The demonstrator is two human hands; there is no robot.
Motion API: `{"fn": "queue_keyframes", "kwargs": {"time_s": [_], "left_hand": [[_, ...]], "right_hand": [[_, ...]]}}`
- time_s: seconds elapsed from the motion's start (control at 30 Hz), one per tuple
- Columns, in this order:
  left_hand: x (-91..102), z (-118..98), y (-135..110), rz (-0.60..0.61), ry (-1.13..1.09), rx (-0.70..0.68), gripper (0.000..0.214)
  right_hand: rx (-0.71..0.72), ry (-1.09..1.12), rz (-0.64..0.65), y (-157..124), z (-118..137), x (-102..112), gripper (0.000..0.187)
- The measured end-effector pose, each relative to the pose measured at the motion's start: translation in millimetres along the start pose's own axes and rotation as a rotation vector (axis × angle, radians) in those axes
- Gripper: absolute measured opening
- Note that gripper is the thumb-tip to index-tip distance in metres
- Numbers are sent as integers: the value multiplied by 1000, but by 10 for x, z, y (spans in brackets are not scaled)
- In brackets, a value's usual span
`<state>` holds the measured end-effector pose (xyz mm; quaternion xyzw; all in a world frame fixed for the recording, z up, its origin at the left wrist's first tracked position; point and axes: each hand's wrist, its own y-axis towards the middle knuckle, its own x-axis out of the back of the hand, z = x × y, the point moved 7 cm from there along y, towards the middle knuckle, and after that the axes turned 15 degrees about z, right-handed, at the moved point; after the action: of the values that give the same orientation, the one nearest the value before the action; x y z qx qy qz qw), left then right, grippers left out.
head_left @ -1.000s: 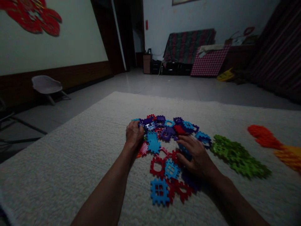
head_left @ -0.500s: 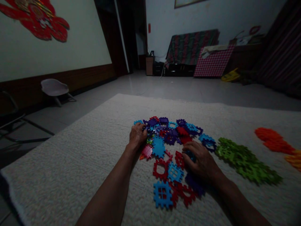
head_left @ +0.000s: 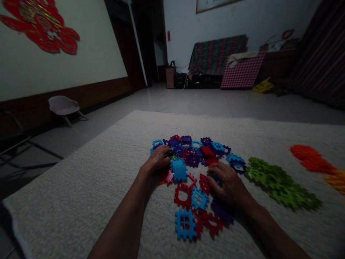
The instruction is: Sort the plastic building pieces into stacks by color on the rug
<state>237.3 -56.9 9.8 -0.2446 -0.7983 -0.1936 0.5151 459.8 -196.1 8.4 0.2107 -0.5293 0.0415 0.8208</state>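
Observation:
A pile of toothed plastic building tiles in blue, purple and red lies on the pale mat. My left hand (head_left: 159,158) is at the pile's left side, fingers curled down among purple and blue tiles; whatever is under them is hidden. Right beside it sit a solid light-blue tile (head_left: 179,169) and a pink tile (head_left: 169,177). My right hand (head_left: 228,181) is closed around a dark-blue tile (head_left: 216,178), seen between thumb and fingers. Close to that hand are a red tile (head_left: 204,183), a blue window tile (head_left: 199,198) and purple tiles (head_left: 221,211).
Sorted heaps of green tiles (head_left: 280,183), orange tiles (head_left: 311,158) and yellow-orange tiles (head_left: 336,181) lie to the right on the mat (head_left: 113,180). A small pale chair (head_left: 64,105) stands at the left wall, with a metal-framed chair (head_left: 27,138) nearer.
My left hand has moved slightly down and right over the pile, covering more tiles by the pink one. My right hand keeps its place with the dark-blue tile.

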Motion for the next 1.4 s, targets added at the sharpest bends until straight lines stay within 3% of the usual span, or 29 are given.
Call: {"fn": "queue_keyframes", "kwargs": {"time_s": [0.2, 0.43, 0.63, 0.77, 0.87, 0.93, 1.03, 1.13, 1.27, 1.4], "left_hand": [[54, 3, 49, 71, 175, 82, 46], [53, -36, 26, 109, 224, 153, 33], [62, -21, 45, 2, 215, 131, 21], [216, -53, 44, -123, 111, 155, 21], [361, -172, 26, -258, 4, 167, 24], [389, -297, 22, -284, -51, 140, 25], [315, -428, 42, -163, -82, 124, 27], [245, -408, 38, -31, -34, 176, 32], [250, -331, 29, -21, -38, 213, 38], [87, -456, 90, 46, -231, 100, 34]], "right_hand": [[-4, 12, 13, 8, 1, -12, 10], [-3, 10, 14, 13, 5, -6, 10], [-4, 9, 13, 14, 30, 24, 11], [-1, -6, 5, 14, 38, 29, 10], [-1, -11, 0, 13, 31, 21, 10], [2, -11, -4, 14, 30, 19, 9], [4, -5, 1, 17, 33, 18, 9], [-3, -1, 8, 20, 30, 11, 10], [0, -14, 0, 10, 25, 2, 9], [-1, -71, -72, -9, 52, 68, 15]]}}
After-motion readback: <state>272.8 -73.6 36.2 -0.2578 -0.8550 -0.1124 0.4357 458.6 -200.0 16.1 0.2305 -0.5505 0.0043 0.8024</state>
